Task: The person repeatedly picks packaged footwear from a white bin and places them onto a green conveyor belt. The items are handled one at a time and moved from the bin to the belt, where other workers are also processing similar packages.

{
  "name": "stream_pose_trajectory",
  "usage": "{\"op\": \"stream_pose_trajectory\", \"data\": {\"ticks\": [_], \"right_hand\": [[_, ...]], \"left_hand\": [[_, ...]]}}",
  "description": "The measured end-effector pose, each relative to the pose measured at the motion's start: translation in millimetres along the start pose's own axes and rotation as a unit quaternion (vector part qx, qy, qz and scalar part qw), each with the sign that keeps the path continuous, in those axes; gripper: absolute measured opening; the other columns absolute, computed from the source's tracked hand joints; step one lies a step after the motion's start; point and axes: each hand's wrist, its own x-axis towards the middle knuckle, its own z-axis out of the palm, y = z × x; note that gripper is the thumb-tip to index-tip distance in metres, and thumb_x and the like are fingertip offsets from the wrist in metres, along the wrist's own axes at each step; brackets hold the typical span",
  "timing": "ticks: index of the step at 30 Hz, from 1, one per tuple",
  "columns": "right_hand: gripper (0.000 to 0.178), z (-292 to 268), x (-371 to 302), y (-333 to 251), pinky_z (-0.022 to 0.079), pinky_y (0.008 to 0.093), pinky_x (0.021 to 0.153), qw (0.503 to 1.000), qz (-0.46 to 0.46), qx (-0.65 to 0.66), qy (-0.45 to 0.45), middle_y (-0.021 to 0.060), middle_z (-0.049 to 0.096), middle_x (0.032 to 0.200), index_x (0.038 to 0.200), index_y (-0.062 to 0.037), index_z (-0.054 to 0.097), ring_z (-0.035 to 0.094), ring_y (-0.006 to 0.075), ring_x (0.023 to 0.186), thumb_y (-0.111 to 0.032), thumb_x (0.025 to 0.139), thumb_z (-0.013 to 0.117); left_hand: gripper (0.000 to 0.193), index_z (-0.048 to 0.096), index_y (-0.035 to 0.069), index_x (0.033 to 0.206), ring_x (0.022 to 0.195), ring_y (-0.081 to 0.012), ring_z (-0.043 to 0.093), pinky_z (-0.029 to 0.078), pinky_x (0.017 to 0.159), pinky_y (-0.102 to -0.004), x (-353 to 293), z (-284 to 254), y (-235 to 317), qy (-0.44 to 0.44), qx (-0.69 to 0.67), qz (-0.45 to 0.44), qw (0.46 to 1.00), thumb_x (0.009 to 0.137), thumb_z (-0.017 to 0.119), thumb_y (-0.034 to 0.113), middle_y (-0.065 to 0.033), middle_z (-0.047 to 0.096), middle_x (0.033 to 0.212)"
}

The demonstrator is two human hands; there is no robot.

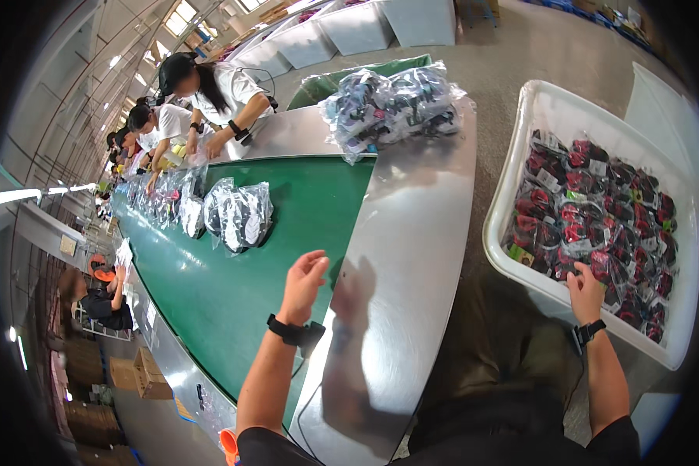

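Observation:
My left hand (304,284) hovers over the belt's right edge, fingers loosely bent, with nothing visible in it. A black band is on that wrist. My right hand (585,293) is over the near side of a white plastic bin (509,203), fingers apart and fingertips at the bagged goods. Rows of red-and-black, shoe-like items in clear bags (579,221) fill the bin. On the green conveyor belt (287,279) lies a clear bag of dark shoe-like items with pale soles (243,217), beyond my left hand.
A metal ledge (408,256) edges the belt. A heap of clear-bagged goods (392,105) lies at its far corner, before a green bin (311,92). A co-worker (221,93) handles bags at the far side; others line the belt. Large white bins (357,31) stand behind.

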Motion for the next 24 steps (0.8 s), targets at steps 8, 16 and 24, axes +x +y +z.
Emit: {"op": "stream_pose_trajectory", "data": {"ticks": [8, 16, 24], "right_hand": [[0.029, 6, 3, 6, 0.049, 0.0375, 0.065, 0.997, -0.027, -0.061, 0.048, 0.0105, 0.069, 0.072, 0.122, -0.0035, 0.068, 0.066, 0.0233, 0.064, -0.019, 0.097, 0.07], [0.033, 10, 4, 12, 0.047, 0.0359, 0.064, 0.997, -0.006, -0.066, 0.045, 0.0065, 0.062, 0.069, 0.128, -0.0016, 0.065, 0.059, 0.0173, 0.064, -0.016, 0.099, 0.068], [0.035, 9, 3, 7, 0.045, 0.0365, 0.063, 0.995, -0.021, -0.09, 0.045, 0.0058, 0.055, 0.067, 0.131, -0.0012, 0.063, 0.055, 0.0186, 0.062, -0.016, 0.099, 0.067]], "left_hand": [[0.068, 0.057, -0.006, 0.142, 0.129, -0.0337, 0.059, 0.046, 0.109, -0.0402, 136, -127, -40, 0.24, 0.137, 0.08, 0.958, 0.091, 0.077, 0.034, -0.0239, 0.062, 0.14], [0.092, 0.042, -0.009, 0.151, 0.141, -0.0429, 0.048, 0.038, 0.119, -0.0448, 195, -173, -78, 0.262, 0.369, 0.09, 0.887, 0.084, 0.078, 0.043, -0.0291, 0.049, 0.151], [0.094, 0.03, -0.003, 0.159, 0.149, -0.0508, 0.027, 0.023, 0.126, -0.0549, 101, -75, -69, 0.222, 0.439, 0.215, 0.844, 0.09, 0.076, 0.04, -0.0277, 0.033, 0.162]]}}
